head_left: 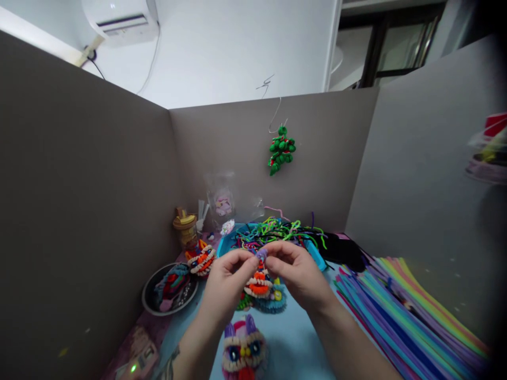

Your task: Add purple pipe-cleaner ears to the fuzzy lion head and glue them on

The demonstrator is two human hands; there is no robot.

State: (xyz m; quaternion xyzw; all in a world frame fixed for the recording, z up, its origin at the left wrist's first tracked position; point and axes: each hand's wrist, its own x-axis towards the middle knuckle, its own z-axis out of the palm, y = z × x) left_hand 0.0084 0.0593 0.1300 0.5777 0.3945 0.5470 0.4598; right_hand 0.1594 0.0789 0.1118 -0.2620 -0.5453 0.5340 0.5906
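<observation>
My left hand (233, 277) and my right hand (299, 272) meet above the middle of the table. Thumbs and fingertips of both pinch a small purple fuzzy piece (262, 254), apparently a bent pipe cleaner. Just below and behind them sits an orange and cream pipe-cleaner figure (259, 287), partly hidden by my fingers. A blue fuzzy piece (273, 303) with a yellow bit lies beside it. Nearest to me, a pipe-cleaner animal head (243, 351) shows purple ears, dark blue eyes and cream trim.
Behind my hands, a blue tray (225, 244) holds tangled pipe-cleaner scraps. Pipe-cleaner bundles (407, 311) lie right. At left are a metal bowl (147, 303), another orange figure (202, 258), a lidded cup (185, 224) and a lit device (138, 364). A green ornament (282, 150) hangs on the partition.
</observation>
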